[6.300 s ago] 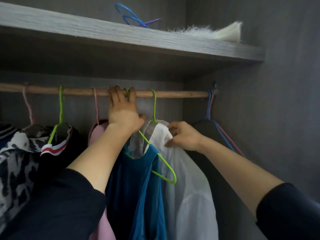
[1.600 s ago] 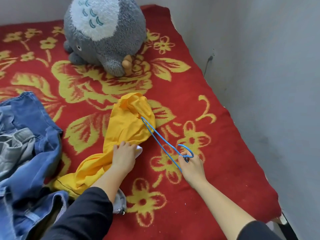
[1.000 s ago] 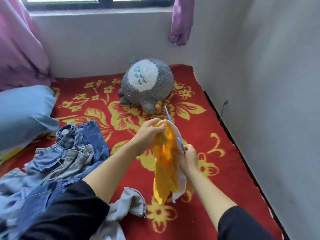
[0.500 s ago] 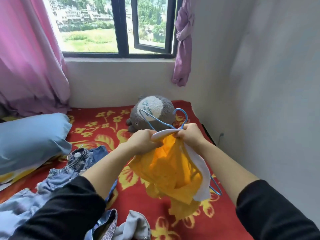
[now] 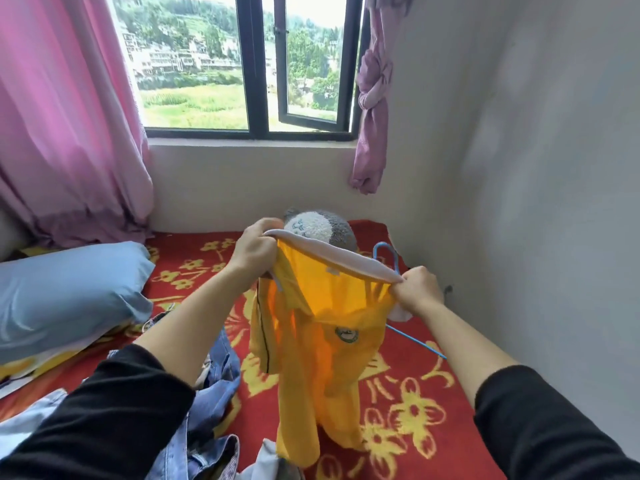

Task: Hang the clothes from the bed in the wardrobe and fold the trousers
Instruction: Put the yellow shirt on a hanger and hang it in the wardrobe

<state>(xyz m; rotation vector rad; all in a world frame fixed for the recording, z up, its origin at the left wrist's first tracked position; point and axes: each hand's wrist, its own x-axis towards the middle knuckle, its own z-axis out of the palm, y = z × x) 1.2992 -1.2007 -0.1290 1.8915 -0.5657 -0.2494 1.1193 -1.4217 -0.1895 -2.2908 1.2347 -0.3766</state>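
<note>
While the yellow shirt (image 5: 311,358) hangs in the air above the bed (image 5: 446,403), the person holds it up by its white collar, one hand at each end, so the neck opening is pulled wide between them. The left hand (image 5: 254,251) has its grip closed round the left end of the collar, fingers curled over the edge. The right hand (image 5: 414,289) sits a little lower, its grip pinched tight on the right end. The body of the shirt droops down towards the red, yellow-flowered blanket, a small round badge showing on the cloth; from here I cannot tell whether the hem touches the bedding. A blue hanger (image 5: 417,342) is caught up with the shirt: its hook shows just behind the collar near the right hand, and one thin arm pokes out below that hand, slanting down to the right. How it sits inside the cloth is hidden. On the bed, under the left forearm, lie crumpled jeans (image 5: 214,382), with a grey garment (image 5: 266,462) just beside them at the near edge. A blue pillow (image 5: 69,289) rests on the left side. A grey plush toy (image 5: 325,226) sits against the wall beyond the collar. Above it is the window (image 5: 256,64), with a pink curtain (image 5: 62,116) on the left and a knotted purple curtain (image 5: 374,98) on the right.
</note>
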